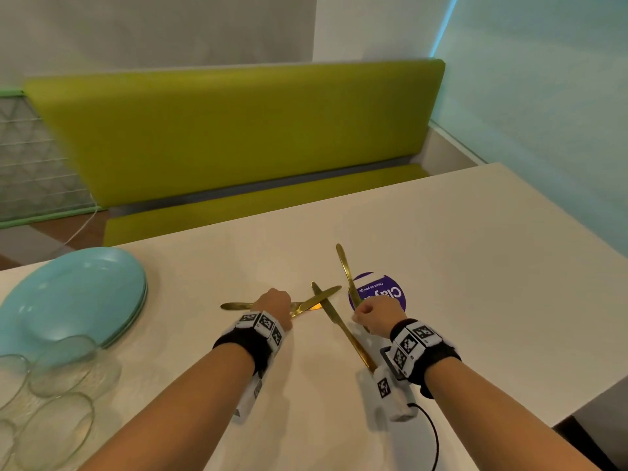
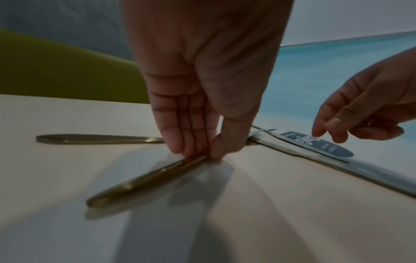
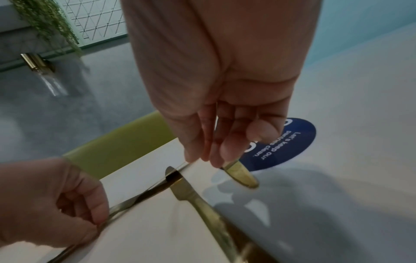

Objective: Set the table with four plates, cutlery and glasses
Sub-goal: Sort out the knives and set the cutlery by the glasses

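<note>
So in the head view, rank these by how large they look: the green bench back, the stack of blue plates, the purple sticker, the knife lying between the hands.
1. green bench back
2. stack of blue plates, though nearness to the camera enlarges it
3. and 4. purple sticker and knife between the hands: unsure, since the knife is longer but thin and the sticker is partly covered.

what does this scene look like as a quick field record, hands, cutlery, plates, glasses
left hand: pinches a gold knife lying on the table
right hand: holds another gold knife, tip raised over the purple sticker
loose knife: flat between the hands
plates: blue stack, far left
glasses: clear, near left, unplaced
</note>
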Tool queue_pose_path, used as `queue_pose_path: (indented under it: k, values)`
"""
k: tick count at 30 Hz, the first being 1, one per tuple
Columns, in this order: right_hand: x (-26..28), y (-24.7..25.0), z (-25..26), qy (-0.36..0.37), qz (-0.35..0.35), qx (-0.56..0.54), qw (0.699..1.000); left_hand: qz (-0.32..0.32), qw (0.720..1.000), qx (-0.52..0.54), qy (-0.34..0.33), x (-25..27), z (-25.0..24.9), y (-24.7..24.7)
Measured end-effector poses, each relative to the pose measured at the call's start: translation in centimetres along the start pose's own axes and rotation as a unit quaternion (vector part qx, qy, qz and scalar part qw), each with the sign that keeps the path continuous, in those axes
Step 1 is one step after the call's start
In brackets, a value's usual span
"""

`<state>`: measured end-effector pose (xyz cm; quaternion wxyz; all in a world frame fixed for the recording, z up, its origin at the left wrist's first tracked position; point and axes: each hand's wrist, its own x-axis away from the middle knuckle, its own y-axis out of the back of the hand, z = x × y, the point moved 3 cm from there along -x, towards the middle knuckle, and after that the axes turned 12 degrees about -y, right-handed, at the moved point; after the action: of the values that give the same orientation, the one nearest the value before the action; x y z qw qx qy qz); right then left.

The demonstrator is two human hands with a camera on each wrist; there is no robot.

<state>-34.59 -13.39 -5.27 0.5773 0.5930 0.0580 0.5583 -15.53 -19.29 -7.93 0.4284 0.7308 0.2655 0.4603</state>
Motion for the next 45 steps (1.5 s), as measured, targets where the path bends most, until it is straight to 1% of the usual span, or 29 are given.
queue_pose_path:
  k: [6, 10, 12, 15, 18, 23, 26, 29, 31, 33, 35, 37, 39, 41, 42, 43, 45]
  values:
    - [-0.6, -0.8, 1.1, 0.005, -0.011, 0.030, 0.999, -0.038, 0.997, 0.066, 0.017, 0.0, 0.1, -0.1]
    - [-0.9, -2.0, 1.4, -0.016, -0.022, 0.080, 0.996, -0.068, 0.982, 0.176, 0.024, -0.1, 0.4, 0.9]
    - [-0.9, -2.5, 1.6, -0.022, -0.025, 0.108, 0.994, -0.085, 0.961, 0.262, 0.028, 0.1, 0.5, 1.2]
    - [-0.9, -3.0, 1.6, -0.033, -0.033, 0.141, 0.989, -0.127, 0.905, 0.405, 0.042, 0.4, 0.6, 1.4]
    - [-0.9, -3.0, 1.7, -0.036, -0.040, 0.153, 0.987, -0.142, 0.864, 0.480, 0.057, 0.1, 0.6, 1.2]
    - [-0.8, -2.9, 1.8, -0.037, -0.045, 0.165, 0.985, -0.158, 0.825, 0.535, 0.089, 0.4, 0.3, 0.9]
    - [-0.7, -2.9, 1.9, -0.036, -0.053, 0.170, 0.983, -0.157, 0.826, 0.536, 0.081, 0.7, 0.1, 1.0]
    - [-0.3, -2.8, 2.0, -0.040, -0.063, 0.172, 0.982, -0.164, 0.810, 0.559, 0.070, 0.9, 0.2, 1.0]
    - [-0.3, -2.7, 1.9, -0.045, -0.067, 0.157, 0.984, -0.168, 0.794, 0.580, 0.071, 1.0, 0.3, 1.0]
    - [-0.4, -2.3, 1.7, -0.064, -0.070, 0.118, 0.988, -0.162, 0.782, 0.598, 0.072, 1.1, 0.2, 1.1]
    - [-0.7, -1.8, 1.6, -0.065, -0.058, 0.054, 0.995, -0.151, 0.768, 0.618, 0.067, 1.2, 0.0, 1.2]
    - [-0.7, -1.2, 2.0, -0.034, -0.025, -0.046, 0.998, -0.134, 0.761, 0.633, 0.059, 1.4, -0.4, 1.4]
    - [-0.3, -0.6, 2.8, 0.001, 0.011, -0.168, 0.986, -0.114, 0.749, 0.651, 0.052, 1.8, -0.9, 1.6]
    - [0.3, -0.2, 3.7, 0.023, 0.046, -0.247, 0.968, -0.092, 0.726, 0.680, 0.046, 2.2, -1.6, 1.8]
    - [0.6, -0.1, 4.2, 0.030, 0.065, -0.264, 0.962, -0.082, 0.715, 0.693, 0.043, 2.4, -1.9, 1.8]
    - [0.8, -0.3, 4.7, 0.034, 0.083, -0.267, 0.959, -0.076, 0.710, 0.699, 0.037, 2.5, -2.2, 1.7]
    - [1.0, -0.7, 5.3, 0.035, 0.105, -0.264, 0.958, -0.077, 0.716, 0.693, 0.027, 2.6, -2.7, 1.7]
